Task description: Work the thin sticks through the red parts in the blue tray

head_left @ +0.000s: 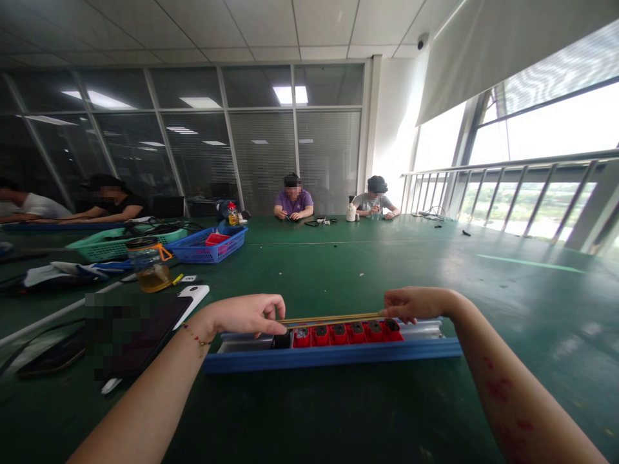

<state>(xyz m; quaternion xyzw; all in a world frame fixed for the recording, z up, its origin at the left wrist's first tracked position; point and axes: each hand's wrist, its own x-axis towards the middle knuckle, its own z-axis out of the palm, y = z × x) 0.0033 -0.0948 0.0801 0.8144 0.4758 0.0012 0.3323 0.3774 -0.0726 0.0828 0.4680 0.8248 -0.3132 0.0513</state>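
Observation:
A long blue rail with a silver inner channel (333,359) lies across the table before me. In its channel sits a row of several red block-shaped parts with dark tops (348,335), and a black block (281,340) is at the row's left end. Just above the row, a yellowish rubber band (333,318) is stretched lengthwise as two thin strands. My left hand (254,314) pinches its left end over the black block. The other end is pinched by my right hand (411,303), above the right part of the channel.
On the left are a phone-like dark slab (149,335), a jar of amber liquid (151,265), a blue basket (213,248) and a green basket (104,241). Two people (294,201) sit across the green table (411,258); others sit at far left. A railing (512,187) runs along the right.

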